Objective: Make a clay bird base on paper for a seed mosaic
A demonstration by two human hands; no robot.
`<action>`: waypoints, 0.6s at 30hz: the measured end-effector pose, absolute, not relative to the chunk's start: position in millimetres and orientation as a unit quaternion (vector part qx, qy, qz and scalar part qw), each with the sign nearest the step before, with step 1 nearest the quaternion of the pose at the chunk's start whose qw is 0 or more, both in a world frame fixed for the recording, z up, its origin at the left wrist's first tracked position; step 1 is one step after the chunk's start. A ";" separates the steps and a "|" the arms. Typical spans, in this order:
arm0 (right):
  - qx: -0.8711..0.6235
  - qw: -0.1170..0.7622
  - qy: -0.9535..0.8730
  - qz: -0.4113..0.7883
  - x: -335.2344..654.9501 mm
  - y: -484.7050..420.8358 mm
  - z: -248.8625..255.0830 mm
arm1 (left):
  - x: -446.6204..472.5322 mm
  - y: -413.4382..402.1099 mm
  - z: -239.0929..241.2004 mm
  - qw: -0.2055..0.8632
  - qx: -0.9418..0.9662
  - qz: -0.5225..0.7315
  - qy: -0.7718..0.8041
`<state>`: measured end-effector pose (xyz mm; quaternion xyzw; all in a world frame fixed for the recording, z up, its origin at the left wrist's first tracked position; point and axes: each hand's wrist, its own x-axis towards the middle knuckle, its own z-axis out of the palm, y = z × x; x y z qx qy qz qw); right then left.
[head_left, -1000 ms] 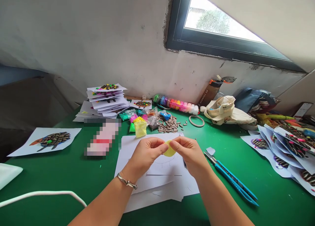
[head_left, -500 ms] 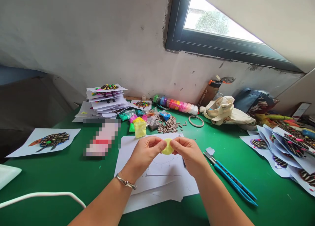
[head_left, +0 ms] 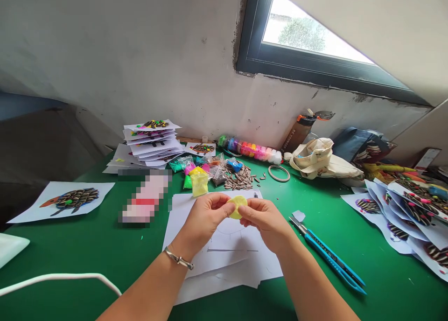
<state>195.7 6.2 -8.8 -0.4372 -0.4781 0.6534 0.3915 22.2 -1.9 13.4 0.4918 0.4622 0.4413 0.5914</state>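
Observation:
A flattened round piece of yellow modelling clay (head_left: 238,207) is pinched between both hands, above the paper. My left hand (head_left: 210,220) grips its left edge with thumb and fingers closed. On the other edge, my right hand (head_left: 268,223) presses it between thumb and fingers. Beneath them lie several white sheets (head_left: 224,265), the top one with a pencil outline of a rounded body and short legs, partly hidden by my hands. Just beyond the sheets sits an opened bag of yellow clay (head_left: 199,183).
Behind are bagged colored clays (head_left: 188,164), sunflower seeds (head_left: 241,177) and a tape ring (head_left: 279,172). Blue-handled tweezers (head_left: 332,255) lie at right. Seed pictures (head_left: 395,218) are piled far right; another stack (head_left: 152,146) stands back left. A white cable (head_left: 63,276) crosses the front left.
The clay disc has turned to face me more and looks rounder. My right fingers have shifted slightly left and down along its edge; the left hand stays nearly still.

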 end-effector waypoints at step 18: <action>-0.452 0.403 -0.504 0.615 194.9 5.9 -9.0 | 21.1 -3.5 16.5 0.579 0.514 0.421 0.472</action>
